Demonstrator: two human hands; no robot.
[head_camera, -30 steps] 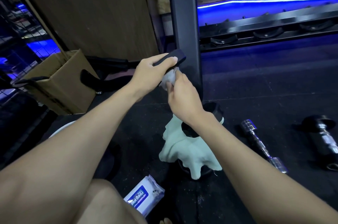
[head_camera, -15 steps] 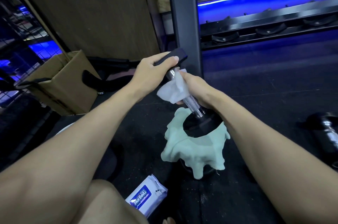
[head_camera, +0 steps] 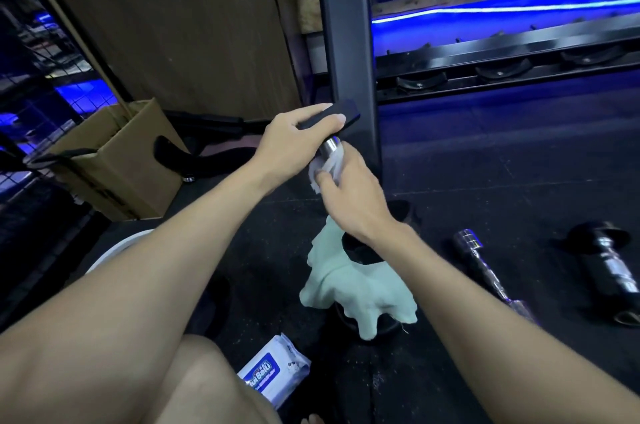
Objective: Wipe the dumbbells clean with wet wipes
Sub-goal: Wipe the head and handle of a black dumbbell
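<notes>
While a brown cardboard box [head_camera: 117, 160] sits at the far left on the black rubber gym floor [head_camera: 485, 181], the left hand [head_camera: 291, 143] reaches forward with its grip curled round the black upper head of an upright black-and-chrome dumbbell [head_camera: 332, 118], thumb on the near side. Low in the frame, beside the person's knee, lies a white-and-blue soft pack of wet wipes [head_camera: 273, 371]. Just right of the left hand, the right hand [head_camera: 349, 191] has its grip wrapped round a crumpled white wet wipe [head_camera: 327, 165] pressed against the dumbbell's chrome handle, right below the upper head. The dumbbell's lower black head stands on a pale green cloth [head_camera: 349, 295] draped over a dark round object on the floor. Behind the hands rises a dark metal upright post [head_camera: 343, 25]. Further right, a slim chrome bar [head_camera: 485, 271] lies on the floor, and at the far right a second black-and-chrome dumbbell [head_camera: 609, 267] lies on its side.
</notes>
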